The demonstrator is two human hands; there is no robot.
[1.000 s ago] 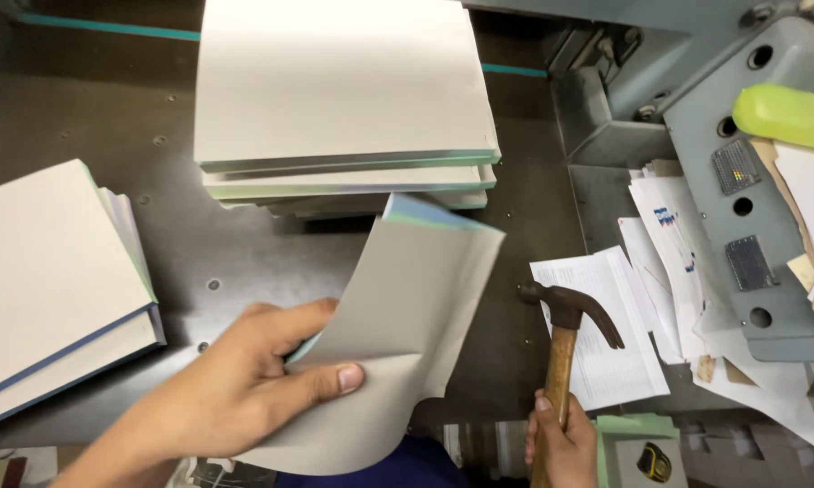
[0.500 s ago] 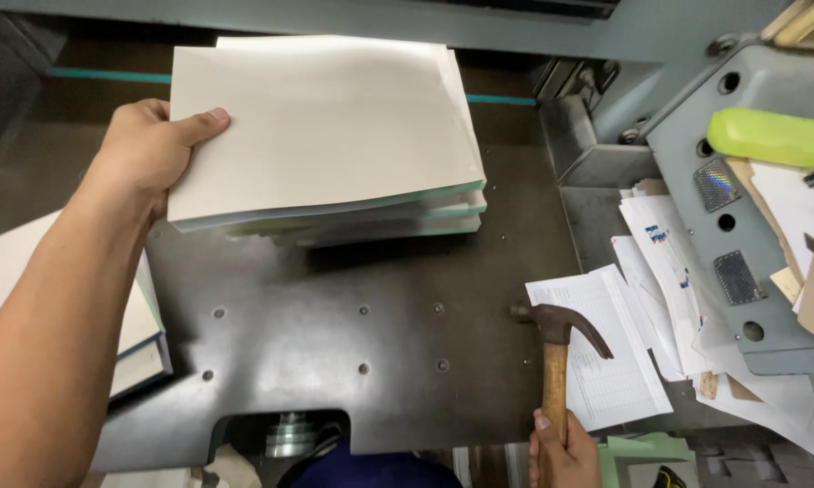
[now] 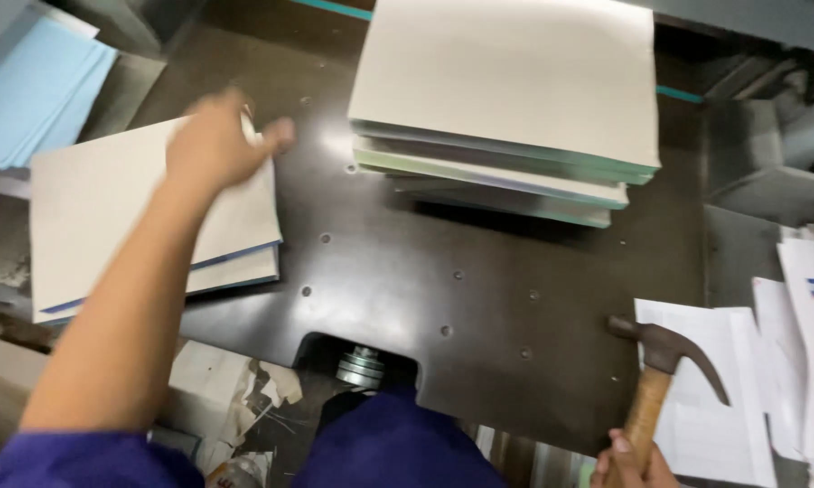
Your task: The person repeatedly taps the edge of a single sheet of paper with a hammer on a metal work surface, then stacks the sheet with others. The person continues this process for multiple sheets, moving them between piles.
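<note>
My left hand (image 3: 215, 140) reaches over the left stack of grey booklets (image 3: 109, 226), fingers loosely curled and blurred, holding nothing that I can see. A taller stack of grey booklets (image 3: 506, 90) with green and blue edges lies at the back of the dark metal table (image 3: 407, 271). My right hand (image 3: 628, 463) at the bottom right edge grips the wooden handle of a claw hammer (image 3: 664, 366), whose rusty head rests over white printed sheets.
Loose white printed papers (image 3: 750, 380) lie at the right. Light blue sheets (image 3: 37, 90) are piled at the top left. A cutout in the table's front edge shows a metal part (image 3: 362, 366) and paper scraps (image 3: 235, 398) below.
My left hand set a folded booklet on the back stack, then swung left over the left stack. The view has shifted left. The hammer stays held in my right hand.
</note>
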